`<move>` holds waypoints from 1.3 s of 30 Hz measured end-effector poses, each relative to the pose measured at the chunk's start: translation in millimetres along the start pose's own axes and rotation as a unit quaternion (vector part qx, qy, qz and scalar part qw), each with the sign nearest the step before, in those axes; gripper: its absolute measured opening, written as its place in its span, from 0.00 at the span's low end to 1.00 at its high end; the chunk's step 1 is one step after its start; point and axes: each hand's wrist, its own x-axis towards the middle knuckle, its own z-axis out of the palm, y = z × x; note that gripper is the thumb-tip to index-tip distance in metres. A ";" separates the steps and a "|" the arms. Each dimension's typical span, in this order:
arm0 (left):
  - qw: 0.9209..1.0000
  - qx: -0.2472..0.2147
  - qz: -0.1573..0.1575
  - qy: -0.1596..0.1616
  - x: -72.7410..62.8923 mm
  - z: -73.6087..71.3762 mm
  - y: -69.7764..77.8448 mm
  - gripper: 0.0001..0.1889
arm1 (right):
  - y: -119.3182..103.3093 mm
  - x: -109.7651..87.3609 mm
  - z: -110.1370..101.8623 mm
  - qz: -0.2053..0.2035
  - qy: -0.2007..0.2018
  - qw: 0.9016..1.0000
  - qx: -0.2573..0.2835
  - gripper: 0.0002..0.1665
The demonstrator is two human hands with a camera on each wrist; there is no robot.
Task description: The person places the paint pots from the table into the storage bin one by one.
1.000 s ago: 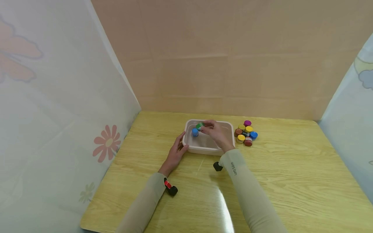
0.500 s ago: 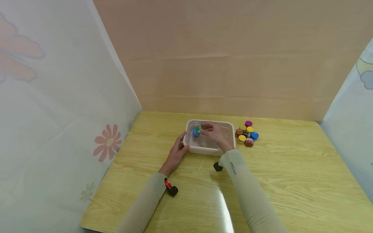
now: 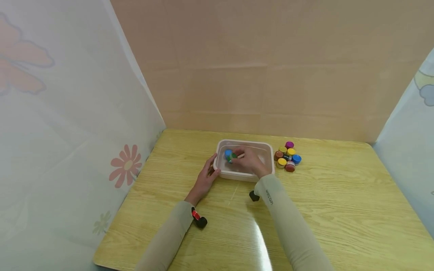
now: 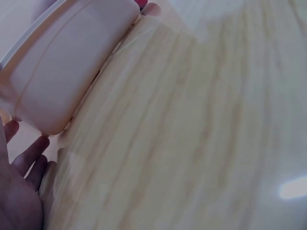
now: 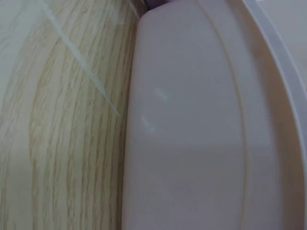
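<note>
In the head view a white plastic bin (image 3: pixel 242 175) stands on the table, a small blue-lidded jar (image 3: pixel 228 153) inside it at the left. My right hand (image 3: pixel 249 160) reaches into the bin and pinches a small green-lidded jar (image 3: pixel 232 157), close beside the blue one. Whether the green jar touches the bin's floor I cannot tell. My left hand (image 3: pixel 204 180) rests against the bin's left end, thumb at the front corner. The left wrist view has the left hand's extended fingers (image 4: pixel 29 155) touching the bin (image 4: pixel 72 62). Only the bin's outer wall (image 5: pixel 187 120) fills the right wrist view.
Just right of the bin, several small jars with coloured lids stand in a cluster, among them a yellow-lidded jar (image 3: pixel 281 162) and a magenta-lidded jar (image 3: pixel 289 144). A wooden table (image 3: pixel 339 195) lies beneath, with a tan backdrop (image 3: pixel 271 75) behind it.
My right hand has lowered the green-lidded jar into the bin and brought it toward the near side, beside the blue-lidded one. My left hand stays at the bin's left end.
</note>
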 end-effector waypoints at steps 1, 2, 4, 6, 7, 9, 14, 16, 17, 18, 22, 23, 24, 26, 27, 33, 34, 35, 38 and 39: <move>1.000 0.000 0.002 -0.001 -0.2 0.2 0.2 0.33 | -1.9 -1.2 0.1 -0.002 -0.002 1.000 -0.002 0.21; 1.000 -0.001 0.003 -0.002 -0.2 0.3 0.3 0.34 | -3.9 -2.3 0.0 -0.004 -0.003 1.000 -0.004 0.21; 1.000 0.001 0.002 -0.002 0.0 0.5 0.8 0.34 | -5.6 -3.0 0.4 -0.007 -0.004 1.000 -0.008 0.20; 1.000 0.004 0.003 -0.002 0.5 0.7 0.9 0.34 | -6.0 -3.1 0.8 -0.007 -0.004 1.000 -0.010 0.19; 1.000 0.004 0.003 -0.002 0.7 0.7 1.0 0.34 | -6.4 -3.3 0.7 -0.008 -0.004 1.000 -0.012 0.19; 1.000 0.003 0.004 -0.002 1.1 1.0 1.1 0.34 | -5.7 -2.5 1.1 -0.018 -0.007 1.000 -0.024 0.18; 1.000 0.004 0.007 0.000 1.4 2.0 0.3 0.34 | -4.3 -0.8 2.1 -0.033 -0.017 0.998 -0.051 0.18; 1.000 0.007 0.009 0.000 1.4 2.4 -0.4 0.33 | -3.0 -0.1 2.7 -0.030 -0.019 0.998 -0.055 0.18; 1.000 0.009 0.010 -0.001 1.3 2.6 -0.3 0.33 | -3.0 0.0 2.7 -0.029 -0.019 0.998 -0.057 0.18; 1.000 0.010 0.010 -0.001 1.0 2.7 0.0 0.33 | -3.1 0.0 2.9 -0.028 -0.019 0.998 -0.057 0.18; 1.000 0.013 0.007 -0.001 0.7 2.1 -0.7 0.33 | -4.3 -0.3 3.8 -0.023 -0.023 0.998 -0.047 0.20; 1.000 0.012 0.007 -0.001 0.7 1.8 -1.0 0.33 | -5.0 -0.5 4.1 -0.023 -0.024 0.999 -0.043 0.20; 1.000 0.011 0.009 -0.001 0.4 1.6 -1.2 0.33 | -5.4 -0.6 4.6 -0.021 -0.027 0.999 -0.038 0.21; 1.000 0.010 0.009 0.000 0.2 0.9 -1.8 0.33 | -6.0 -0.5 5.5 -0.019 -0.030 0.999 -0.030 0.22; 1.000 0.009 0.009 0.000 0.0 0.6 -1.7 0.33 | -6.4 -0.5 5.7 -0.021 -0.032 0.999 -0.027 0.22; 1.000 0.013 0.010 0.004 0.8 -0.4 -1.7 0.33 | -7.9 0.5 7.0 -0.033 -0.036 0.999 -0.015 0.23; 1.000 0.014 0.010 0.004 0.8 -0.4 -1.5 0.33 | -7.3 0.7 7.2 -0.036 -0.037 0.999 -0.014 0.23; 1.000 0.015 0.010 0.005 0.7 -0.4 -1.4 0.33 | -7.0 0.7 7.2 -0.036 -0.039 0.999 -0.010 0.23; 1.000 0.017 0.010 0.004 0.5 -0.2 -0.5 0.33 | -6.9 -0.1 6.8 -0.042 -0.045 0.998 -0.007 0.23; 1.000 0.017 0.009 0.004 0.5 -0.1 -0.3 0.33 | -7.0 -0.5 6.5 -0.043 -0.047 0.998 -0.006 0.23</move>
